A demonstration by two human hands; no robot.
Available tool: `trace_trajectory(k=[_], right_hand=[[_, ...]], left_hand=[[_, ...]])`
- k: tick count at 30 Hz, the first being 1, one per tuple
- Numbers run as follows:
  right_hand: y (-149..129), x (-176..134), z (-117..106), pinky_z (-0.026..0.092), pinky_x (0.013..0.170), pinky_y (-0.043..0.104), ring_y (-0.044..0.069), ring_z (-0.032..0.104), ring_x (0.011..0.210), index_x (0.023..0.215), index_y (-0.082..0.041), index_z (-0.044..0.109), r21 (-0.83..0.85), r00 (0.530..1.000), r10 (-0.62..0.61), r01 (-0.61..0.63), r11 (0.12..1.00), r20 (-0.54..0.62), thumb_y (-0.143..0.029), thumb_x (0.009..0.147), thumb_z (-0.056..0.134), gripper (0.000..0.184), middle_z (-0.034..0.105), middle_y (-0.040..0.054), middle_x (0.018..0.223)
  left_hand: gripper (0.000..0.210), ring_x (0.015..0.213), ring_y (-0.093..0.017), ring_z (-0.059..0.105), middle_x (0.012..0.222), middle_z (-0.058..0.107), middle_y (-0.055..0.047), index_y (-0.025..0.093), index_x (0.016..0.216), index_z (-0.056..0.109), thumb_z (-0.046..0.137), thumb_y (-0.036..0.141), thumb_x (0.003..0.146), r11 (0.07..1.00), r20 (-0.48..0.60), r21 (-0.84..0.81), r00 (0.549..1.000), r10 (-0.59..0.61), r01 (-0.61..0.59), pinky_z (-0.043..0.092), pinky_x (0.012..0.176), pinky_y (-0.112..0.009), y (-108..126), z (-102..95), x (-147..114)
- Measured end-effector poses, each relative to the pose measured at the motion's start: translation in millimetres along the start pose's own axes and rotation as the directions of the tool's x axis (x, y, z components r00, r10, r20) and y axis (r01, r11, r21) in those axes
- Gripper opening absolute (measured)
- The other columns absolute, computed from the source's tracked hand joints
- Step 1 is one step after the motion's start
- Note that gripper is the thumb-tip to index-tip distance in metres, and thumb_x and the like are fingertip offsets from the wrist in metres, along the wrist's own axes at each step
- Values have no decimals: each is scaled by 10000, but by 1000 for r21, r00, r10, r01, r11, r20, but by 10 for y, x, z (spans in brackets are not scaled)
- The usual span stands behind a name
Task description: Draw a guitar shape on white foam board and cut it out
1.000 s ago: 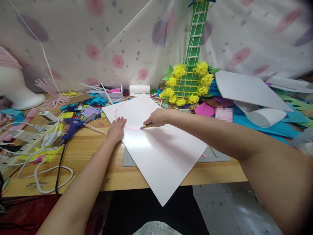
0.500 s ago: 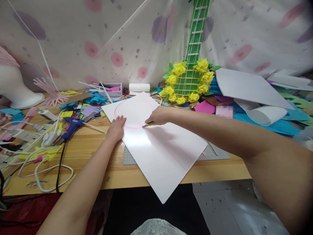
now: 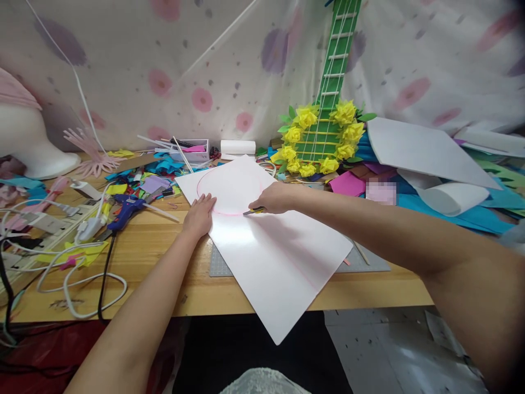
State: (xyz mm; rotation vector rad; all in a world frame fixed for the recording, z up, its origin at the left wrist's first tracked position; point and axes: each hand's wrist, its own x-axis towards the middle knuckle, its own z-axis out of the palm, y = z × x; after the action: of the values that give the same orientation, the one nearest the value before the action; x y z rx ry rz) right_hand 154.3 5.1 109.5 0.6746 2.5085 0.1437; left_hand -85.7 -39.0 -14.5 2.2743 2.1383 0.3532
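Beneath the flattened left hand [image 3: 199,216] and right hand [image 3: 275,198] gripping a cutter [image 3: 255,210] lies glossy white, pink-lined board [image 3: 268,273].

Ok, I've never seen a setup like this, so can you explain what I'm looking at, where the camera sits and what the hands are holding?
There's no machine here, just a person's two bare hands. The camera is worn on their head, looking forward and down. The right hand holds a craft knife, its blade tip at a curved pink line on a large white sheet. The left hand holds nothing; it rests at the sheet's left edge. Part of a gray mat shows beneath the sheet, on a wooden table. To the left lies a blue glue gun; at the back is a green guitar-shaped craft with yellow flowers.
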Motion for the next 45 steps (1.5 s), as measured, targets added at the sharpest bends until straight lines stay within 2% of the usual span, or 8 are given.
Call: trace_trajectory(k=[5, 11, 15, 18, 23, 28, 32, 45], right_hand=[[-22, -104, 41, 285, 578, 275, 203, 614, 814, 1268, -325, 500, -64, 994, -8, 1, 998, -107, -157, 864, 387, 452, 683, 67, 950], [-103, -230, -212, 279, 587, 276, 170, 613, 798, 1276, -308, 509, -122, 980, -29, 4, 993, -198, -132, 874, 368, 461, 683, 67, 956], [51, -116, -393, 271, 590, 276, 168, 609, 805, 1283, -336, 497, -195, 958, -65, 10, 981, -278, -126, 878, 370, 474, 680, 54, 956], [215, 82, -428, 275, 596, 271, 173, 611, 837, 1302, -360, 471, -241, 952, -63, -11, 971, -299, -139, 891, 364, 478, 673, 50, 989], [301, 465, -284, 297, 600, 260, 172, 616, 873, 1322, -372, 449, -251, 950, -78, 0, 968, -301, -177, 912, 355, 463, 674, 54, 995], [254, 629, -161, 322, 606, 255, 181, 621, 894, 1350, -375, 410, -202, 968, -74, 25, 979, -238, -172, 910, 351, 488, 669, 59, 1033], [279, 664, -182, 336, 630, 262, 192, 616, 919, 1361, -388, 388, -181, 982, -65, 33, 983, -176, -200, 910, 368, 490, 664, 57, 1053], [423, 763, -116, 333, 663, 272, 198, 593, 942, 1363, -396, 387, -112, 991, -78, 65, 992, -110, -280, 903, 396, 475, 662, 36, 1100]], left_hand=[[488, 1336, -221, 342, 1429, 410, -79, 132, 1330, 468, 269, 151, 885, 1000, -30, 28, 1000, 2, -1, 266, 1104, -401, 39, -27, -54], [444, 1285, -259, 418, 1354, 500, -117, 131, 1260, 522, 309, 173, 873, 993, -227, 54, 970, -88, 103, 344, 1046, -424, 85, -156, -322], [435, 1298, -290, 391, 1342, 504, -147, 116, 1249, 530, 318, 218, 883, 978, -345, 35, 921, -180, 204, 320, 1055, -460, 101, -312, -398], [441, 1320, -311, 348, 1355, 481, -176, 93, 1240, 536, 343, 230, 868, 973, -367, 59, 911, -187, 223, 287, 1070, -491, 128, -377, -270], [462, 1377, -272, 245, 1429, 401, -138, 110, 1281, 508, 331, 243, 875, 991, -167, 132, 986, 4, 18, 230, 1109, -453, 205, -263, 101], [689, 1397, -283, 173, 1498, 247, -160, 79, 1418, 314, 237, 528, 901, 990, 45, 129, 998, 49, -54, 172, 1118, -482, 232, -32, 241], [810, 1409, -285, 107, 1519, 178, -160, 70, 1440, 259, 232, 634, 860, 988, 90, 146, 995, 35, -48, 114, 1130, -478, 232, 26, 222], [830, 1415, -274, 65, 1531, 137, -149, 77, 1454, 207, 227, 649, 853, 991, 136, 129, 990, 28, -45, 87, 1136, -462, 272, 4, 226]])
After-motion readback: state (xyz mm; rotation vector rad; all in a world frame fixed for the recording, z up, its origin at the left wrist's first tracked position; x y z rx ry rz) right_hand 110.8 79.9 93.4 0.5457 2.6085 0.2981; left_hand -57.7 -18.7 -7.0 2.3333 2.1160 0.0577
